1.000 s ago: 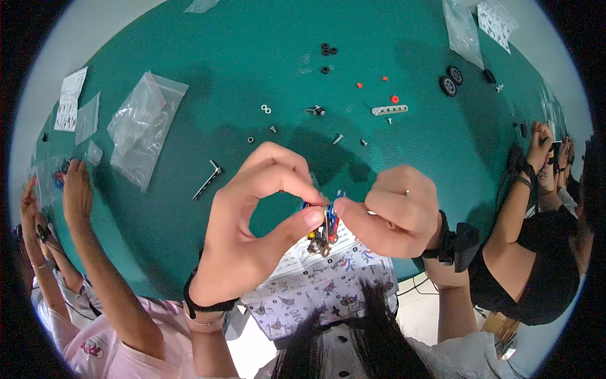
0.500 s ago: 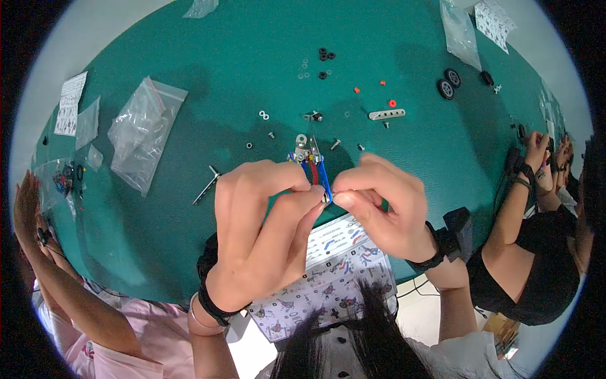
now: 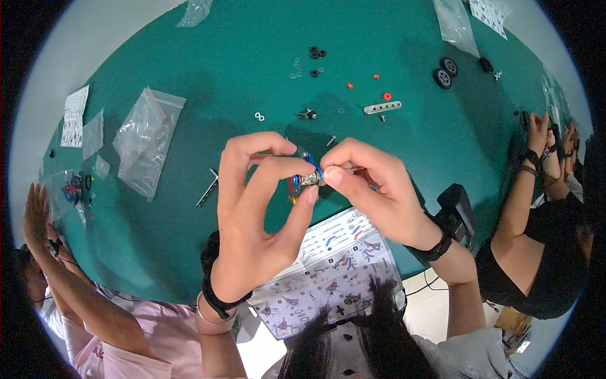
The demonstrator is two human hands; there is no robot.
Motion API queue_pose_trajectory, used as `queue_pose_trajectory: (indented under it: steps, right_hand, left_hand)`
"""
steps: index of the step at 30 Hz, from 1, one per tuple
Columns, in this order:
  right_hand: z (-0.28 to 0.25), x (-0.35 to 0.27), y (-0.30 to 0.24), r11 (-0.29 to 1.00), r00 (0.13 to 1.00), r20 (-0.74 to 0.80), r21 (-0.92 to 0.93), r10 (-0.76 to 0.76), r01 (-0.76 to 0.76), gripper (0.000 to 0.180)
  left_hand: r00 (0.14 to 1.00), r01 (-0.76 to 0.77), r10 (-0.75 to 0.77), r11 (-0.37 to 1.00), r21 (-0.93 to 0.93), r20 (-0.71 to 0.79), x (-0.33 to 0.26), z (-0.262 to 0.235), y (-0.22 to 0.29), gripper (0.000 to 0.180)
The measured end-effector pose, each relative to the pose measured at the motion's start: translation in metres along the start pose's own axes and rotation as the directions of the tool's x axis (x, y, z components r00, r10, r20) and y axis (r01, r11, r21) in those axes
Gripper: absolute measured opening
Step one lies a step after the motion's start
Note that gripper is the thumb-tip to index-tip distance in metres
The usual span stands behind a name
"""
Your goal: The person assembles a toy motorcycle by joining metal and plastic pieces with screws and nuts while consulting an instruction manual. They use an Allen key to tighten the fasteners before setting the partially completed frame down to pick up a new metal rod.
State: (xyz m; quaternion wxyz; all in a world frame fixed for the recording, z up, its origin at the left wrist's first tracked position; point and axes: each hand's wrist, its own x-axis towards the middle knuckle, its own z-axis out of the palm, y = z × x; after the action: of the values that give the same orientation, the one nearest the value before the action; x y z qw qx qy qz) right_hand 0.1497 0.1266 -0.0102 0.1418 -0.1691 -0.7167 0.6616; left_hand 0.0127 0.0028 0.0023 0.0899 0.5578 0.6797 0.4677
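Note:
Between the thumb and fingers of my left hand [image 3: 252,221] is a small model assembly [image 3: 308,179] of blue and silver metal parts, with bits of red and yellow. It is held just above the table. My right hand [image 3: 379,196] pinches at the assembly's right side, with thumb and forefinger closed. A thin greyish piece shows faintly behind that thumb, too covered to name. Beyond my hands lie a screw [image 3: 331,141] and a small black-and-silver bracket piece [image 3: 307,114]. An L-shaped metal tool [image 3: 207,187] lies left of my left hand.
Under my wrists is a printed instruction sheet [image 3: 334,284]. Farther off are a perforated metal strip [image 3: 372,110], a red ring [image 3: 387,96], two white washers [image 3: 259,117], black wheels [image 3: 442,78] and a clear plastic bag [image 3: 144,148]. A co-worker's hand [image 3: 538,132] is at the right.
The assembly has been turned in my left hand and raised away from me; its long blue arms no longer point outward. Both hands moved farther up the table, my right fingers still at its side.

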Motion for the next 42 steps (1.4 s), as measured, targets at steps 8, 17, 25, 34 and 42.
queue_pose_trajectory:
  steps: [8, 17, 25, 34, 42]
  right_hand:
    - [0.001, -0.002, -0.014, 0.99, 0.996, -0.061, 0.117, -0.069, 0.076, 0.012]
    - [-0.007, -0.003, -0.014, 0.982, 0.979, 0.109, -0.063, -0.17, 0.178, 0.009]
    - [0.001, -0.006, -0.01, 0.968, 0.968, 0.031, -0.01, -0.249, 0.249, 0.016]
    - [-0.003, -0.006, -0.012, 0.866, 0.889, -0.016, -0.236, -0.457, 0.441, 0.016]
    - [-0.004, -0.003, -0.017, 0.931, 0.94, 0.048, -0.13, -0.337, 0.34, 0.01]
  left_hand:
    - [0.992, 0.095, -0.111, 0.97, -0.225, -0.057, 0.0, -0.004, 0.002, 0.073]
    - [0.944, 0.287, -0.174, 0.853, -0.436, 0.281, 0.0, -0.009, 0.003, 0.052]
    - [0.978, 0.137, -0.058, 0.902, -0.409, 0.2, -0.003, -0.007, 0.0, 0.039]
    - [0.986, -0.073, 0.111, 0.959, -0.275, 0.126, -0.004, -0.005, 0.0, 0.043]
    - [0.98, -0.177, 0.181, 0.983, -0.054, 0.078, -0.005, -0.007, -0.001, 0.047]
